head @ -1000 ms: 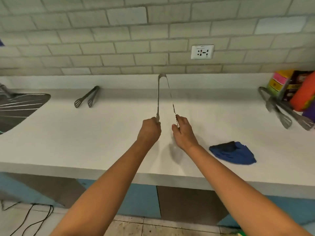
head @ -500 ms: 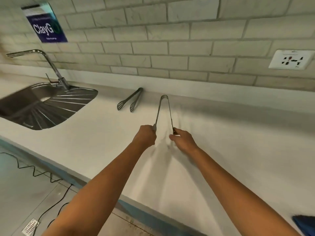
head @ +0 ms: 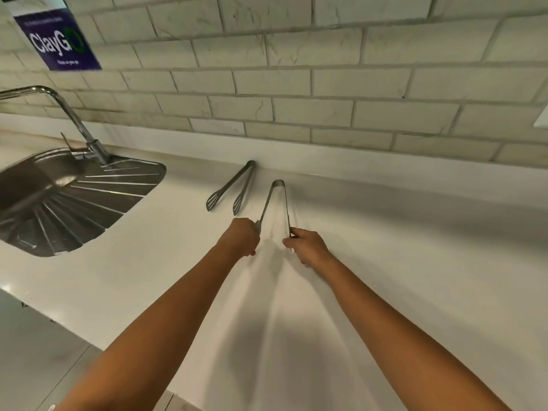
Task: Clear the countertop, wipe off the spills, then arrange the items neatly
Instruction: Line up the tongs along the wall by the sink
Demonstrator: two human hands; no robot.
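Steel tongs (head: 277, 203) held above the white countertop (head: 415, 247) toward its back edge, hinge end pointing at the tiled wall (head: 296, 84), one arm in each hand. Left hand (head: 241, 237) closed in a fist round the left arm's tip; right hand (head: 307, 247) pinching the right arm's tip between thumb and fingers. Just beside, to the left: second pair of tongs (head: 234, 185) lying flat, hinge against the back edge, sink (head: 59, 197) and tap (head: 68, 114) farther left. Judged step: setting this pair down next to the other. To do well: lower with hinge at the back edge, arms parallel to the neighbour's, close but not touching; let the arms go together, gently, so nothing springs or slides.
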